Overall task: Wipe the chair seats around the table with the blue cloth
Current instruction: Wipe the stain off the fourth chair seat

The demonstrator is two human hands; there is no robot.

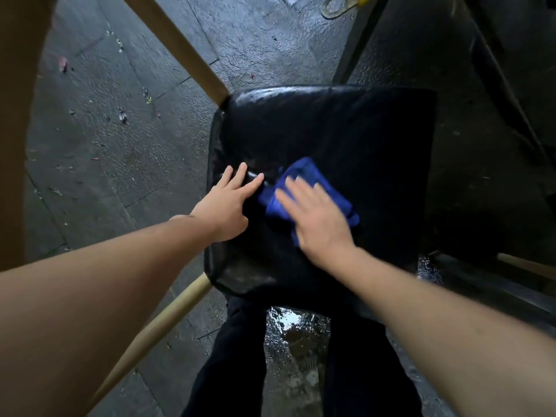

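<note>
On the black chair seat (325, 139), the right hand (316, 218) presses the blue cloth (304, 182) flat with straight fingers near the front left, while the left hand (228, 200) rests released beside it; wiping looks mid-course, and other seats are out of view

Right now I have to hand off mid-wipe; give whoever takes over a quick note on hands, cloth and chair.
Left hand: flat, fingers straight, resting on the black chair seat.
Right hand: flat on the blue cloth, pressing it onto the seat's near middle; blurred, so mid-stroke.
Done: wiping of this seat under way; how much is covered cannot be told.
Left: finish this seat, then the other chairs, not in view.
</note>
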